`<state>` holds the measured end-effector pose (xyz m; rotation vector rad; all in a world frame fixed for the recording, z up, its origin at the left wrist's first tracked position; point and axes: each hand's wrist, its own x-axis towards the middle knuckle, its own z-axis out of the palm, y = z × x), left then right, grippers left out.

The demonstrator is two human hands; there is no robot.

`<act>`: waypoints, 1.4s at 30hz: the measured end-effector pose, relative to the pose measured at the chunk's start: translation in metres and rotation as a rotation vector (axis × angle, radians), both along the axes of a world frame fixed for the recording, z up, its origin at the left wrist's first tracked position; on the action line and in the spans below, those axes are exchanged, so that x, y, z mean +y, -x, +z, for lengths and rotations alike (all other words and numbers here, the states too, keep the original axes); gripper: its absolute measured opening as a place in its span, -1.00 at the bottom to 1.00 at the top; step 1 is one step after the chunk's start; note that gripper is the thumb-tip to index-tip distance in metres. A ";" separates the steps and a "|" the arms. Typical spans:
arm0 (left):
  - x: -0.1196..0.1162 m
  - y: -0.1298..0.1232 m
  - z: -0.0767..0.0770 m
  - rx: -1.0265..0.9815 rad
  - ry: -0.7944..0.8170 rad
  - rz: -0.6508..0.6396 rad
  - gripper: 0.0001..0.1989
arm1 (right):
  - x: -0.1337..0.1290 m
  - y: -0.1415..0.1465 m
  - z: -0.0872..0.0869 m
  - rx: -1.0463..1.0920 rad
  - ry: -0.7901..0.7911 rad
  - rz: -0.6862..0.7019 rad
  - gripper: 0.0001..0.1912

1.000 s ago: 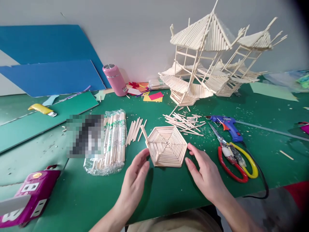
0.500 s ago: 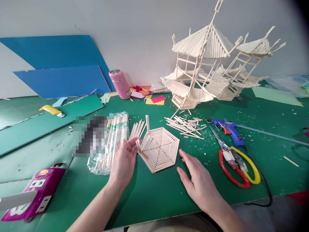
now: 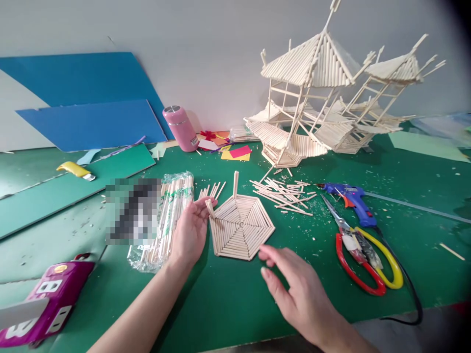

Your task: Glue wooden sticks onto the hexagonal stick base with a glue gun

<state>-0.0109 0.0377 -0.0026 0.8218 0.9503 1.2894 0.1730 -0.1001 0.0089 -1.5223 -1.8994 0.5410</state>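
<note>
A flat polygonal panel of pale wooden sticks (image 3: 241, 228) lies on the green table, with one short post upright at its back corner and another at its left corner. My left hand (image 3: 193, 228) is at the panel's left side, fingers apart, its fingertips beside the left post; whether they touch it I cannot tell. My right hand (image 3: 290, 279) is open near the panel's front right corner, thumb and fingers apart with nothing between them. Loose sticks (image 3: 213, 190) lie behind my left hand, and a plastic-wrapped bundle of sticks (image 3: 171, 211) is left of it.
Stick pavilion models (image 3: 309, 63) stand at the back right. Cut sticks (image 3: 285, 196), a blue glue gun (image 3: 353, 198) and large scissors (image 3: 358, 250) lie right. A pink bottle (image 3: 181, 128), yellow cutter (image 3: 75, 170) and purple power strip (image 3: 51, 299) are left.
The panel has turned clockwise, its back post shifting right. My right hand has moved left and toward the front edge, while my left hand stays near the left post.
</note>
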 end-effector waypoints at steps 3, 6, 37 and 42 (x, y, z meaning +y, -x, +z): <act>-0.015 0.003 -0.002 0.090 -0.063 0.019 -0.74 | 0.016 -0.016 -0.003 -0.133 -0.059 -0.130 -0.58; -0.030 0.006 -0.008 0.236 -0.013 0.038 -0.65 | 0.025 -0.024 -0.008 -0.262 0.016 -0.113 -0.57; -0.010 0.016 0.010 1.026 -0.425 -0.058 -0.81 | 0.084 -0.002 0.018 0.005 -0.015 0.054 -0.77; -0.008 0.012 0.016 1.017 -0.448 -0.040 -0.86 | 0.095 -0.006 0.014 0.038 0.013 -0.016 -0.82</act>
